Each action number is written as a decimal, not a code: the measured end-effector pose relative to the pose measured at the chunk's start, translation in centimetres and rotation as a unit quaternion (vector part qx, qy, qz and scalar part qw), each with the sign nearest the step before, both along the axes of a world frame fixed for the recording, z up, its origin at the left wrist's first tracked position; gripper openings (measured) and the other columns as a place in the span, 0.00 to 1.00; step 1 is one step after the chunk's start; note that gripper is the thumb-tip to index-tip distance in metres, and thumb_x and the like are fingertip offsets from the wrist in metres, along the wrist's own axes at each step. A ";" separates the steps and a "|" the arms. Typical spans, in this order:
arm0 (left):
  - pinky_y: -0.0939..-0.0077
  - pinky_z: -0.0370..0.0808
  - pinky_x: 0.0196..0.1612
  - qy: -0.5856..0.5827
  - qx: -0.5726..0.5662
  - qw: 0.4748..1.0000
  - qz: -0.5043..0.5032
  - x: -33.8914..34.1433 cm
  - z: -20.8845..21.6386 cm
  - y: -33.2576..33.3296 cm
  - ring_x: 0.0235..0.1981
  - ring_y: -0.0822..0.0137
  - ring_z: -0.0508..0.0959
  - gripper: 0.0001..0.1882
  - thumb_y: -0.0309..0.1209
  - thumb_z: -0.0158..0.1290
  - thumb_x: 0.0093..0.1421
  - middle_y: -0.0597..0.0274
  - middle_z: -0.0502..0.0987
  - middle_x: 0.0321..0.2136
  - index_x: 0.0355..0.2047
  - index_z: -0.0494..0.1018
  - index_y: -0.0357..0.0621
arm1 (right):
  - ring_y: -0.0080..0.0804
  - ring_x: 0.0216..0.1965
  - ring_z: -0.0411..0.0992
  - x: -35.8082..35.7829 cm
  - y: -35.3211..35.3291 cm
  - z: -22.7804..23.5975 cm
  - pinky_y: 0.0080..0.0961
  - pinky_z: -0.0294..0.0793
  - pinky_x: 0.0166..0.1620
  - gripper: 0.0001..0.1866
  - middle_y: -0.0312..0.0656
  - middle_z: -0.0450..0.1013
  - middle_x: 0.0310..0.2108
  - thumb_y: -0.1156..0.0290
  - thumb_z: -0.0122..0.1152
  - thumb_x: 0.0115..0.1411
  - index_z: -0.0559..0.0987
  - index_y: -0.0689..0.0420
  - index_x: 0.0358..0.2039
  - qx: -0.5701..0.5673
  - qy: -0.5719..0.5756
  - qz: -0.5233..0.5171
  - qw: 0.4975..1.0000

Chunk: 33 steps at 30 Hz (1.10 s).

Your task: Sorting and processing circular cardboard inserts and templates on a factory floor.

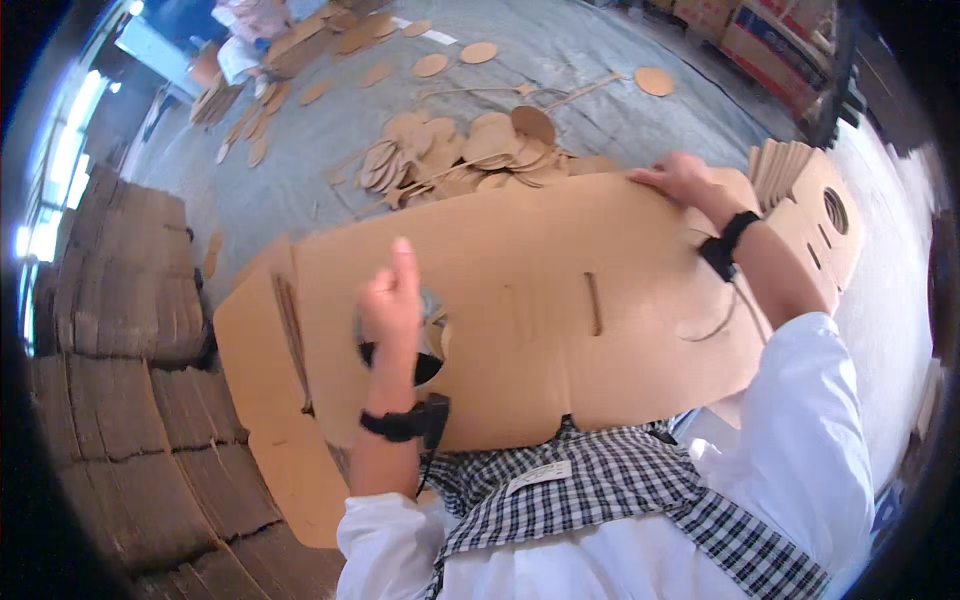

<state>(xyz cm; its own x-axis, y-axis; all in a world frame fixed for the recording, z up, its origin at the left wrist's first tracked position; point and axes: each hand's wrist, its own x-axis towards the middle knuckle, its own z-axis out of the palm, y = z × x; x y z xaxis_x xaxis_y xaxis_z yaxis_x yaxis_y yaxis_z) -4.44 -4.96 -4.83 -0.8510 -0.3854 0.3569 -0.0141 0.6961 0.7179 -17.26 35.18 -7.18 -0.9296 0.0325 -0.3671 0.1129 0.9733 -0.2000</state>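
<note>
A large die-cut cardboard sheet (pixel 490 350) lies across my front, with rounded corners, narrow slots and a round hole on its left part. My right hand (pixel 685 180) grips its far edge on the right, fingers bent over the rim. Above the round hole is my left hand (pixel 390 305), slightly blurred, one finger stretched out and nothing seen in it. Whether it touches the sheet, I cannot tell. Another cardboard piece (pixel 290 470) shows beneath at the left. Round cardboard cut-outs (pixel 490 140) lie heaped just beyond the far edge.
Tall stacks of flat cardboard (pixel 130 430) stand at the left. At the right leans a batch of die-cut cardboard sheets (pixel 810 200). Loose discs (pixel 655 82) lie scattered on the grey floor covering (pixel 570 50). Another person (pixel 245 40) is at the far left, near more cardboard.
</note>
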 end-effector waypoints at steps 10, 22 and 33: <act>0.79 0.59 0.11 0.364 0.305 0.731 -0.489 9.0 18.0 8.1 0.09 0.72 0.63 0.20 0.29 0.47 0.57 0.69 0.61 0.08 0.08 0.63 0.43 | 0.46 0.32 0.73 -4.2 -14.7 6.1 0.37 0.69 0.35 0.40 0.47 0.75 0.26 0.29 0.40 0.50 0.80 0.58 0.25 -0.001 0.089 0.370 0.925; 0.72 0.54 0.13 0.040 0.220 0.835 -0.502 2.4 11.3 17.1 0.09 0.65 0.61 0.17 0.23 0.48 0.53 0.61 0.57 0.08 0.09 0.59 0.43 | 0.51 0.31 0.72 -3.0 -12.0 7.1 0.41 0.70 0.34 0.43 0.50 0.74 0.25 0.27 0.37 0.49 0.79 0.59 0.24 -0.001 0.089 0.356 0.930; 0.72 0.53 0.13 -0.014 0.169 0.851 -0.497 1.6 6.3 19.2 0.09 0.68 0.57 0.22 0.29 0.47 0.58 0.61 0.59 0.08 0.07 0.61 0.43 | 0.50 0.32 0.72 -3.5 -11.6 7.1 0.42 0.69 0.34 0.44 0.50 0.74 0.26 0.26 0.36 0.48 0.79 0.60 0.22 0.041 0.059 0.351 0.934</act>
<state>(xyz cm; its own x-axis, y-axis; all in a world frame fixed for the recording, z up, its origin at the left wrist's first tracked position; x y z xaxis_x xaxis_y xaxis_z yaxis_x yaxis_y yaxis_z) -2.88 14.22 1.42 -0.8231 0.4532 0.3422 0.4402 0.1284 0.8887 -20.80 23.58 -0.07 -0.7659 -0.5770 -0.2837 -0.5770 0.8115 -0.0928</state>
